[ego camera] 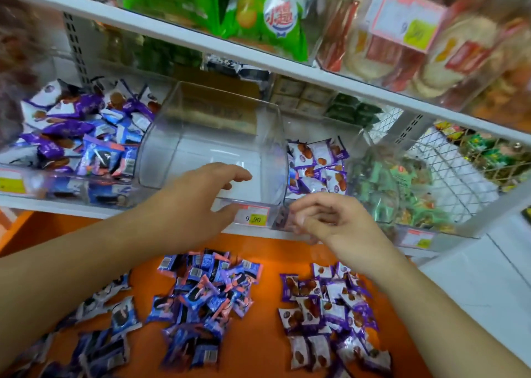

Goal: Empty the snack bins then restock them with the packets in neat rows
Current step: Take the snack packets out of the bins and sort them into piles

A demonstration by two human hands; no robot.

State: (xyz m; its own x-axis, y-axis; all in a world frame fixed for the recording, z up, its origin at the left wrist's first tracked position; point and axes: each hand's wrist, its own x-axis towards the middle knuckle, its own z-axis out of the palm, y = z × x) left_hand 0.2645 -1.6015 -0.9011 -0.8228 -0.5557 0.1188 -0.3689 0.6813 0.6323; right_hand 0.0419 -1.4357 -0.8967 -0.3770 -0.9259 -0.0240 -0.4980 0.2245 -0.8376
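An empty clear plastic bin (212, 125) stands in the middle of the white shelf, with a 9.90 price tag (253, 218) on its front. My left hand (201, 194) grips its front wall, fingers over the rim and thumb on the outside. My right hand (324, 219) hovers at the bin's front right corner, blurred, fingers loosely curled with nothing visible in them. Below, on the orange surface (258, 349), lie loose piles: blue-and-pink packets (207, 291), purple-and-white packets (324, 306) and black-and-white packets (112, 311).
To the left, a bin (43, 186) holds jumbled purple and blue packets. Right of the empty bin lie purple-and-white packets (316, 162), then a bin of green packets (402, 194). An upper shelf (201, 40) with more bins hangs close overhead.
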